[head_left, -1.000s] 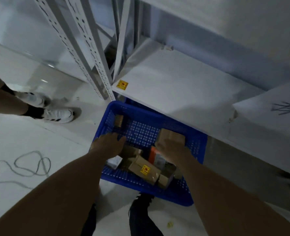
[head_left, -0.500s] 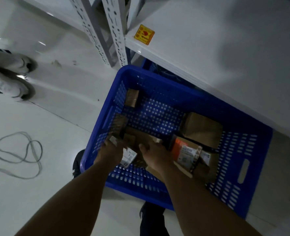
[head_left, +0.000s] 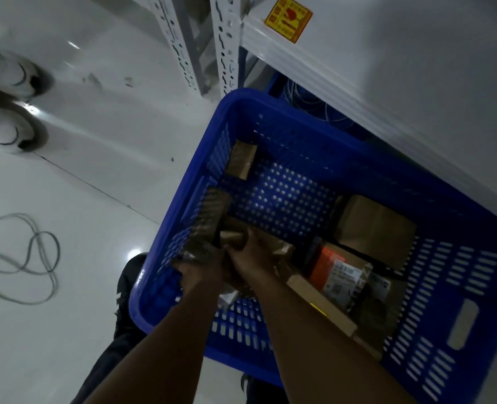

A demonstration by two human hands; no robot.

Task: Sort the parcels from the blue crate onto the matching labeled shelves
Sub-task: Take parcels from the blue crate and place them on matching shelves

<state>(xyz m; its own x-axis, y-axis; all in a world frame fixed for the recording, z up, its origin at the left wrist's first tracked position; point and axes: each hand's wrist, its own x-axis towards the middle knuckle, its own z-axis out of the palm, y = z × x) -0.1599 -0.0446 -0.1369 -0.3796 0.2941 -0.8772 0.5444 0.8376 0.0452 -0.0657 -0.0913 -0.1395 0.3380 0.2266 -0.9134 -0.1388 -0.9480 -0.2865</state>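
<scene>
Both your hands are down in the near left corner of the blue crate (head_left: 270,103), side by side and touching. The brown parcel (head_left: 273,243) you are after lies right under and just beyond your right hand (head_left: 251,259). That hand's fingers curl over the parcel's near end and clamp it. Your left hand (head_left: 202,268) sits just left of it, against the crate's left wall, but its fingers are hidden behind cardboard and the mesh. You cannot tell from here whether it grips anything or only steadies. The parcel seems to run its long way across the crate, from your knuckles out to the right and a little far. Its free end points toward the orange-labelled parcel (head_left: 336,269), though blur makes this uncertain. Your right hand is the nearer one and should probably carry the lift. A tall box (head_left: 213,211) stands along the left wall, touching or nearly touching the parcel's left side, so expect it to tip as you pull. The shelf (head_left: 416,68) with the yellow sticker (head_left: 288,18) overhangs the crate's far right side. Judge the lift as going up toward you first, then far and right.
</scene>
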